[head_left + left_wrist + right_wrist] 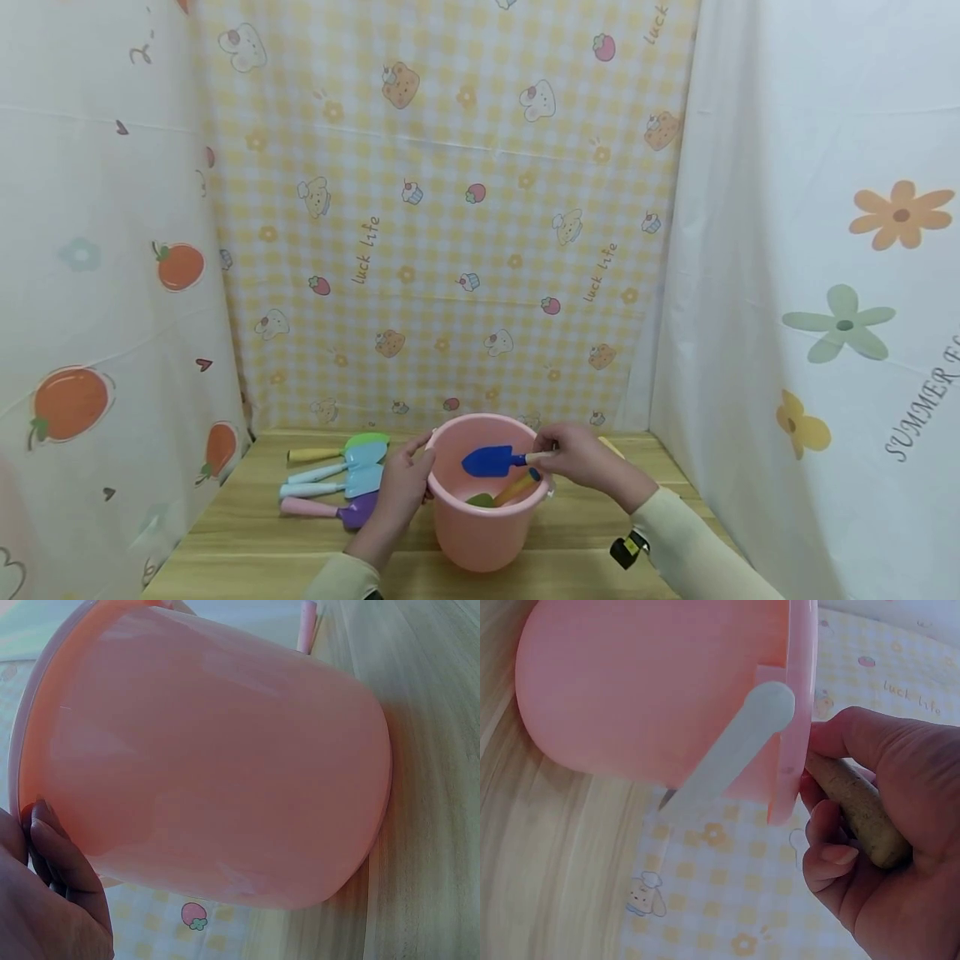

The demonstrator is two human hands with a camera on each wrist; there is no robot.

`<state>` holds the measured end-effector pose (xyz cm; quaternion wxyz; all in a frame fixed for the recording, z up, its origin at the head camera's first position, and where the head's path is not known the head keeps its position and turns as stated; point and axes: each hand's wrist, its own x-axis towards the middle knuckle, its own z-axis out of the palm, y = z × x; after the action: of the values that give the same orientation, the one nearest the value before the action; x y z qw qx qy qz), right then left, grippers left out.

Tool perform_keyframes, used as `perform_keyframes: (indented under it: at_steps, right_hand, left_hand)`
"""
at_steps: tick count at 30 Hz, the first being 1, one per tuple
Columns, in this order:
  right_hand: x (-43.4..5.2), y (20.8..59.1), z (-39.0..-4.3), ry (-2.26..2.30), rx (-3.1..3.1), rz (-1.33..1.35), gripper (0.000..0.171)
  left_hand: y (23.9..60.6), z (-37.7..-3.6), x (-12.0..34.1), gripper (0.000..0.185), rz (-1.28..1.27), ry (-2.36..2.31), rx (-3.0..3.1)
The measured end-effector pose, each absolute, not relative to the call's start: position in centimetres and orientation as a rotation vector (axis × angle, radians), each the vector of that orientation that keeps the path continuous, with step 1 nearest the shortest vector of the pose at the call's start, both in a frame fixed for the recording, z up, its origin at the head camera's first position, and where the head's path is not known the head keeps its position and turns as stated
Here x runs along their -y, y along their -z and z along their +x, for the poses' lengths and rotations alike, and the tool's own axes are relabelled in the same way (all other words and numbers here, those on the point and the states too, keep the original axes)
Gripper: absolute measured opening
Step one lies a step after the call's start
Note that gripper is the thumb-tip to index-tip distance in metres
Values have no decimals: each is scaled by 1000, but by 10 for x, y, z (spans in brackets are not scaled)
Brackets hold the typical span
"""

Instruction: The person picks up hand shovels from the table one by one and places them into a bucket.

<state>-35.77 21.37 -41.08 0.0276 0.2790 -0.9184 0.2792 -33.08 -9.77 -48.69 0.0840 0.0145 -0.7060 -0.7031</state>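
A pink bucket (482,537) stands upright on the table. My left hand (405,483) grips its rim on the left side, with fingers (71,859) curled at the rim in the left wrist view. Over the bucket's mouth, my right hand (581,457) holds a small blue trowel (489,461) by its wooden handle (859,806). The trowel's blade points left. Inside the bucket lies another tool with an orange-yellow handle (516,490) and a green end (481,500); its lower part is hidden.
Left of the bucket lie a green shovel with a yellow handle (313,455), two light blue shovels (365,481) and a purple shovel with a pink handle (309,507). A yellow object (611,447) shows partly behind my right hand. The bucket's white carrying handle (727,750) hangs outside.
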Motion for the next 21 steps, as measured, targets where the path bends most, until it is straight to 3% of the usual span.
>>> perform_keyframes:
  at_steps: [21]
  right_hand:
    - [-185, 401, -362, -726, 2928, 929, 18]
  left_hand:
    - [489, -331, 99, 48, 38, 2097, 2113]
